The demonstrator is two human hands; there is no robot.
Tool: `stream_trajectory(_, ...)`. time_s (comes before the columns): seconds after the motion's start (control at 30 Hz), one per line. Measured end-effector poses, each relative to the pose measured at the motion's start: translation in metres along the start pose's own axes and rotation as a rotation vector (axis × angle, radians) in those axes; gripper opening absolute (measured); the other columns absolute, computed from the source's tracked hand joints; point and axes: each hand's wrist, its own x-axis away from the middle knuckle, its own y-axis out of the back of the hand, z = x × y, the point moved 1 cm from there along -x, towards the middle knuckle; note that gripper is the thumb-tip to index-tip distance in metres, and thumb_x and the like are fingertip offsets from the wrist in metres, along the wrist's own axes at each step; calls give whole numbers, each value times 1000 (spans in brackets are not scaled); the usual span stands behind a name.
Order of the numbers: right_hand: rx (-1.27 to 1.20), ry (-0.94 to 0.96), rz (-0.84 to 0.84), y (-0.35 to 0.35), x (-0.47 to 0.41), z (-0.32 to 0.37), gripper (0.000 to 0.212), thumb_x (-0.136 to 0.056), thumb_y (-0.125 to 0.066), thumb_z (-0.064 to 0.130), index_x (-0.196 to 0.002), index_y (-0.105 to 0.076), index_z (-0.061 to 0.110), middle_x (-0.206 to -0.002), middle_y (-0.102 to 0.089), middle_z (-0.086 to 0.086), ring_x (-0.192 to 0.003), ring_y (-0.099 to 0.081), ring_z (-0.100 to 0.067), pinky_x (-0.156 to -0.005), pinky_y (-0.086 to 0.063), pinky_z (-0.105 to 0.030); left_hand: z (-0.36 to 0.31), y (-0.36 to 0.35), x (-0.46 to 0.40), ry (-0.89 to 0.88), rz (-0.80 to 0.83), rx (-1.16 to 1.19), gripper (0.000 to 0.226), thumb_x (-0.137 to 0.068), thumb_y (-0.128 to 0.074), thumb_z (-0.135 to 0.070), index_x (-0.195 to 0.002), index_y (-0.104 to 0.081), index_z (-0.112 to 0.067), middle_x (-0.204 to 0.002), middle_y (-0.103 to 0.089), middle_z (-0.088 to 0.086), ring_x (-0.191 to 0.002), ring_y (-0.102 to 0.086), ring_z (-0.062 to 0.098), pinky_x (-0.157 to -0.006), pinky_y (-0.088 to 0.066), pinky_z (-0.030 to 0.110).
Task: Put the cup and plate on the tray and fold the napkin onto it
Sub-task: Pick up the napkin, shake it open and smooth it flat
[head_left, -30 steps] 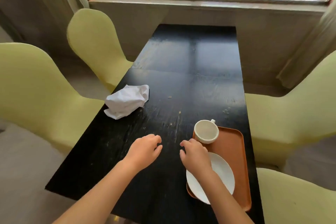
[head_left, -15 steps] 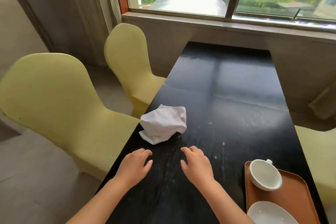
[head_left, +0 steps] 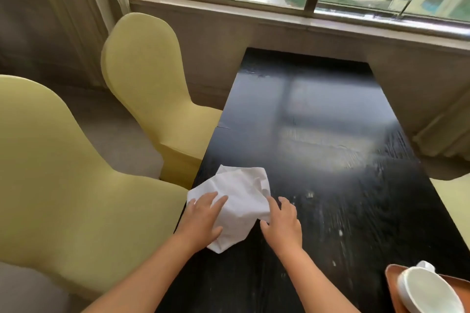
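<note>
Item one, what we cannot fully see: the tray (head_left: pixel 390 273) shows only a brown corner at the lower right edge of the view, the rest cut off. The cup (head_left: pixel 429 292) sits on it, white, its lower side also cut by the frame edge; a small part of its handle pokes up behind the rim. We do not see the plate in this view. The far half of the desk (head_left: pixel 318 134) is washed by window glare, so its surface there is hard to read.

Item two, the napkin (head_left: pixel 241 201) — white, crumpled, lying at the left edge of the black desk, well apart from the tray.

Item three, our left hand (head_left: pixel 201 221) — laid flat on the napkin's left side, fingers straight and spread, pressing the cloth. Part of the napkin is hidden under the palm.

Item four, our right hand (head_left: pixel 282 223) — at the napkin's right edge, fingers loosely extended and touching the cloth; we cannot tell whether the thumb pinches it.

Item five, two yellow-green chairs (head_left: pixel 142 89) stand just beside the desk on the left.
</note>
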Motion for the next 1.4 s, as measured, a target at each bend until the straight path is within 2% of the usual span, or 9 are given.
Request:
stream_trajectory(0.23,-422,-154,88,-42,-31,-13,36,-89,-47,17,-125,-49,20,-111,-59,-10,-99,-55,-27,-85,-50,-42,11,-62,-44,-6,127,-2,51,-93,-45,-25,-142,-32,-28,-152,-31,1,-140,-25,19,-111,-20,42)
stream_trajectory(0.4,-728,-263,28,-47,-14,-21,30,-86,-56,15,-115,-59,17,-102,-66,-2,-89,-59,-16,-65,-46,-21,7,-73,-19,115,-86,303,28,-95,-42,-17,-113,-64,-17,-112,-67,5,-105,-59,22,-78,-48,35)
stream_trajectory(0.57,-844,-241,23,-29,32,-22,10,-84,-60,18,-76,-63,13,-83,-65,-9,-76,-57,-15,-66,-49,-34,-14,-71,45,95,-123,396,22,-95,-47,-20,-98,-69,-18,-86,-72,5,-83,-65,23,-62,-38,29)
stream_trajectory(0.67,-848,-158,83,-11,67,-20,10,-86,-61,22,-76,-64,23,-82,-67,0,-81,-62,-16,-66,-51,-30,-26,-69,86,67,3,524,22,-94,-48,-19,-97,-70,-20,-92,-73,0,-89,-66,17,-64,-40,20)
stream_trajectory(0.8,-774,-31,86,21,102,-22,12,-87,-56,12,-79,-66,11,-79,-68,-8,-81,-63,-25,-71,-52,-41,-43,-45,118,23,322,666,35,-91,-53,-20,-126,-57,-21,-128,-59,-8,-117,-52,1,-97,-41,15)
stream_trajectory(1.03,-535,374,94,104,132,-11,9,-85,-60,9,-81,-68,11,-63,-60,5,-57,-50,-2,-54,-40,-14,-102,95,97,-276,169,705,57,-88,-50,-16,-140,-34,-34,-144,-38,-12,-133,-29,2,-110,-19,32)
stream_trajectory(1.13,-477,460,0,141,141,-9,11,-83,-62,7,-84,-69,15,-58,-50,23,-59,-52,9,-56,-40,-6,-126,135,95,-409,140,476,25,-90,-54,-24,-114,-59,-26,-108,-64,-10,-104,-55,3,-110,-8,36)
stream_trajectory(1.23,-488,462,-130,166,150,-22,7,-81,-65,9,-78,-66,15,-65,-59,10,-61,-53,-6,-55,-42,-13,-139,167,101,-466,41,406,14,-87,-62,-24,-86,-65,-10,-77,-63,0,-71,-55,15,-90,-38,28)
stream_trajectory(1.4,-508,395,-78,178,168,-59,5,-84,-65,19,-80,-65,15,-76,-66,0,-70,-61,-18,-64,-53,-24,-153,213,118,-579,-60,422,11,-83,-68,-21,-79,-63,-30,-70,-56,-27,-71,-56,-2,-63,-41,6)
